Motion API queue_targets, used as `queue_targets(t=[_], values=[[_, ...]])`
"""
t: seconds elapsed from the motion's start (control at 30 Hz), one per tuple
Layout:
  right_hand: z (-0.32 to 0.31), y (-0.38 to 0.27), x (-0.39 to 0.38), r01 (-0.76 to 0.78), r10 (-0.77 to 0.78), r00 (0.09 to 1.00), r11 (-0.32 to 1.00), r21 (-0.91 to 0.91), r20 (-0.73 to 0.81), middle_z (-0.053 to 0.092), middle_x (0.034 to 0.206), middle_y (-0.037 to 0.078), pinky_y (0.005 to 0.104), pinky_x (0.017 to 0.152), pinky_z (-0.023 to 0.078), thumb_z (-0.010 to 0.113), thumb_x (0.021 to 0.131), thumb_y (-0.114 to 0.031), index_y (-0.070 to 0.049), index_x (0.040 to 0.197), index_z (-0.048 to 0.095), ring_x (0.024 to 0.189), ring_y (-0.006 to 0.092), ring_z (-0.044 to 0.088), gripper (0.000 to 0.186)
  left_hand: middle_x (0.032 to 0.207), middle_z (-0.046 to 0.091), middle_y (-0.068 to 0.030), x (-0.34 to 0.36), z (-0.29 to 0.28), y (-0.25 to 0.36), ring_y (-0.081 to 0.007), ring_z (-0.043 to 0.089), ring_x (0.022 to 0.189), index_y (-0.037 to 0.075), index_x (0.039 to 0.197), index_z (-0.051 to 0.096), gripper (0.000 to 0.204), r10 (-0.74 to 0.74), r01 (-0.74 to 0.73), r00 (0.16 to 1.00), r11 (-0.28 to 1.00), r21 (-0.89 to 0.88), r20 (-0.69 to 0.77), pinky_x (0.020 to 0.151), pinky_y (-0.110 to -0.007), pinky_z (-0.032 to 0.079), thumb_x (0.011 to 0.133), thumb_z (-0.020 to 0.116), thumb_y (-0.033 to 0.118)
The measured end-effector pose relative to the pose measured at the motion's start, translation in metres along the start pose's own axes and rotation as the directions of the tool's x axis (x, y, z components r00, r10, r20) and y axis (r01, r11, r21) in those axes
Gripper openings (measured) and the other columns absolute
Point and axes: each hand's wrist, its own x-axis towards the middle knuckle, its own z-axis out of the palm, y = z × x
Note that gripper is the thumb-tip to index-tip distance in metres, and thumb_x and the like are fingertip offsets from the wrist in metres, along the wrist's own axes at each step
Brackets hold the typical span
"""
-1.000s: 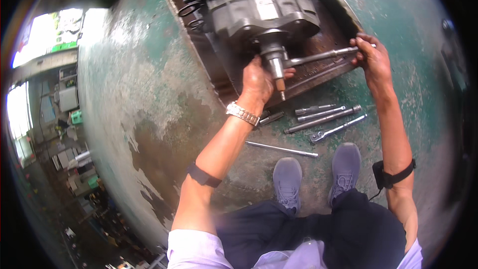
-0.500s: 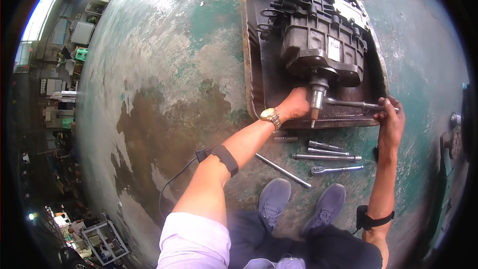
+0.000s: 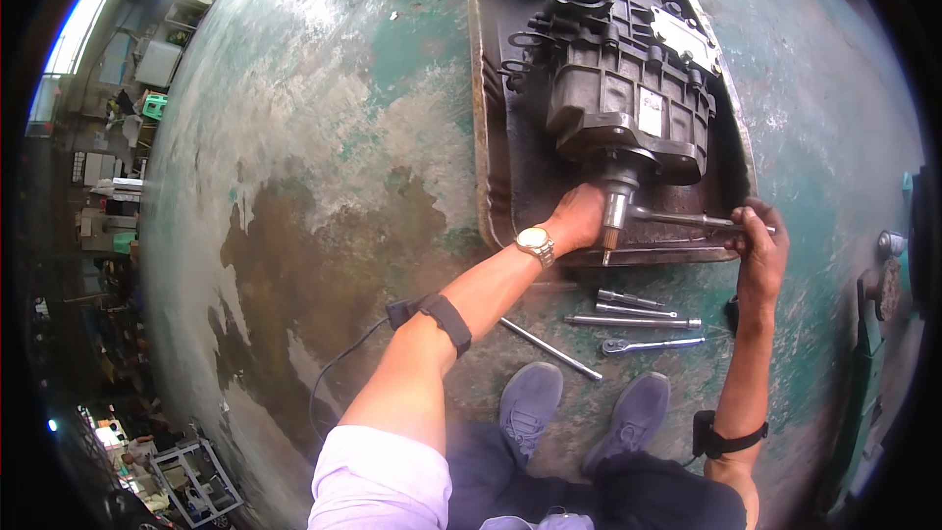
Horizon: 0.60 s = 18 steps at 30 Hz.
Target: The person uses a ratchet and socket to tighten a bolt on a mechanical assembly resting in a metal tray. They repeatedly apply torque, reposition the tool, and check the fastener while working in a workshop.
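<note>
A grey metal gearbox [image 3: 623, 88] lies in a dark, shallow metal tray [image 3: 748, 177], its splined shaft [image 3: 615, 211] pointing toward me. Beside that shaft a long steel wrench [image 3: 687, 219] runs out to the right, its inner end hidden behind the shaft. The wrench's outer end is gripped by my right hand [image 3: 761, 247], fingers curled round it just over the tray's near right corner. My left hand [image 3: 579, 216], with a watch on the wrist, is curled closed and reaches in left of the shaft. Its fingertips and whatever they hold are hidden behind the shaft.
On the floor between tray and shoes lie a ratchet [image 3: 653, 344], a thick steel bar [image 3: 633, 322], socket extensions [image 3: 628, 300] and a thin rod [image 3: 551, 348]. A dark wet stain [image 3: 324, 265] spreads at left. Green metal equipment [image 3: 863, 383] stands far right.
The view has shifted slightly, so the gearbox and floor tools sit a little farther left. Both hands keep their places at the shaft and on the wrench.
</note>
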Motion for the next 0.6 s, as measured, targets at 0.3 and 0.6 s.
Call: queue_targets(t=[0.3, 0.6], values=[[0.001, 0.004, -0.010, 0.010, -0.004, 0.992, 0.999, 0.044, -0.129, 0.066, 0.102, 0.009, 0.0232, 0.060, 0.052, 0.063, 0.092, -0.012, 0.002, 0.116, 0.053, 0.065, 0.0066, 0.057, 0.029, 0.087, 0.068, -0.0230, -0.004, 0.001, 0.001, -0.0393, 0.066, 0.082, 0.003, 0.087, 0.071, 0.021, 0.030, -0.040, 0.995, 0.994, -0.100, -0.097, 0.070, -0.044, 0.052, 0.080, 0.069, 0.024], [0.078, -0.042, -0.039, 0.469, -0.323, 0.817, 0.854, -0.225, 0.478, 0.065, 0.086, 0.001, 0.0242, 0.062, 0.047, 0.066, 0.087, -0.005, 0.000, 0.099, 0.061, 0.070, 0.0087, 0.057, 0.013, 0.075, 0.066, -0.0221, 0.000, 0.008, -0.015, -0.0418, 0.065, 0.074, 0.002, 0.076, 0.070, 0.021, 0.101, -0.085, 0.981, 0.991, 0.102, -0.163, 0.066, -0.047, 0.053, 0.077, 0.068, 0.023]])
